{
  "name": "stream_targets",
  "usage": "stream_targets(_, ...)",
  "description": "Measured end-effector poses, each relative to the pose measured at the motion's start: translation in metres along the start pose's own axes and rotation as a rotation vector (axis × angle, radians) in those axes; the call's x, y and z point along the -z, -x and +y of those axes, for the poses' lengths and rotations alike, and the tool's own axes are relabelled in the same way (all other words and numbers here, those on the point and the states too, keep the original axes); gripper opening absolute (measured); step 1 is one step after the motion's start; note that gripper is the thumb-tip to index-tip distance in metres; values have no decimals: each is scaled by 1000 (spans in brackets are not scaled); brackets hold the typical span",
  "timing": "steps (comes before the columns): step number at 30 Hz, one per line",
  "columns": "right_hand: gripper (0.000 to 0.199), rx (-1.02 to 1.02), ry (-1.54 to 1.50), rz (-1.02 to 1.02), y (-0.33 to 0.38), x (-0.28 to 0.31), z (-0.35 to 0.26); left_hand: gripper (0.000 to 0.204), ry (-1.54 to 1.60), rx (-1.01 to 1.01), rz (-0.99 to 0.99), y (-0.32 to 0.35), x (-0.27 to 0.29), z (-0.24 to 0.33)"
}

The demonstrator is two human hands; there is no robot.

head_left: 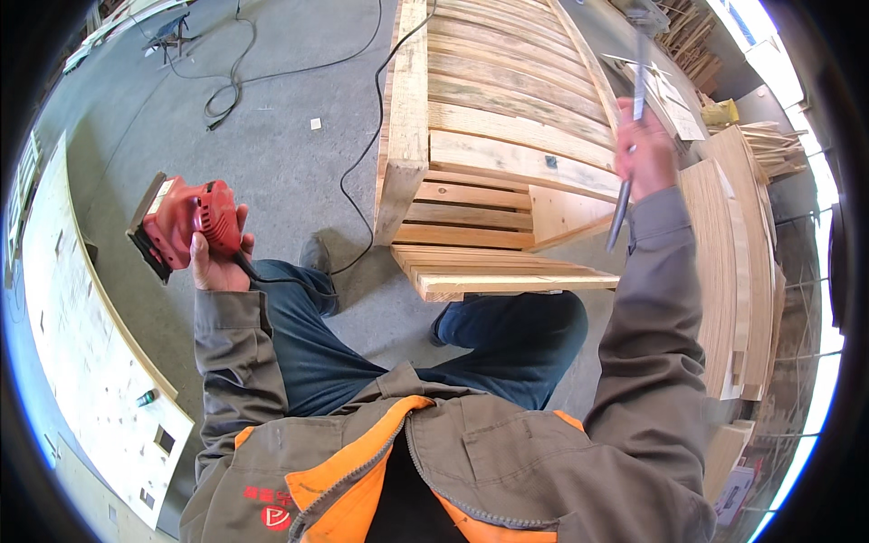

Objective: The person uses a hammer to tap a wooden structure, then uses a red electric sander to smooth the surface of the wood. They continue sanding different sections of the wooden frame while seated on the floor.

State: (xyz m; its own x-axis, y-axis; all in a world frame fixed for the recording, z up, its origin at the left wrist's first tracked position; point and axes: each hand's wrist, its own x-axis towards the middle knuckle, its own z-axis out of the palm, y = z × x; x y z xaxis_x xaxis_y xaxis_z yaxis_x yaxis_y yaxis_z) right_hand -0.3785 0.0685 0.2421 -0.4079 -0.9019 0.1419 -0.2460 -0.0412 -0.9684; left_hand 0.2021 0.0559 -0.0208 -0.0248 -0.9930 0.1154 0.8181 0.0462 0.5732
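My left hand [222, 258] grips a red electric sander [195, 217] from below, held up off to the left with its flat dark pad turned outward. A black cord [380, 100] runs near the sander and over the wooden frame. On the right, my raised right hand [647, 154] is closed around a long slim metal tool [640, 86] with a dark lower end. Its upper end is blurred, so its kind is unclear. Between my hands stands a slatted wooden frame [516, 136] of pale boards, its near slatted part [507, 271] above my knees.
A long pale board [81, 317] with square cutouts lies at the left, bearing a small green object [148, 397]. Stacked wood panels [724, 271] and thin offcuts [769, 149] are at the right. More cable [237, 86] lies on the grey floor [290, 163].
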Motion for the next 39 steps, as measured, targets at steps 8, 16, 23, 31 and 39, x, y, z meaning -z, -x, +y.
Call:
stream_targets(8,33,110,671,-487,32,-51,101,87,0,6,23,-1,1,-2)
stream_targets(16,33,107,924,-490,24,-31,105,88,-41,-25,42,2,3,1)
stream_targets(23,30,140,910,-457,24,-35,117,91,-53,-14,17,0,0,2)
stream_targets(31,26,225,918,-428,13,-25,96,91,-69,24,47,3,-4,5)
stream_targets(39,28,242,920,-516,8,-29,100,94,-128,19,86,4,-13,6)
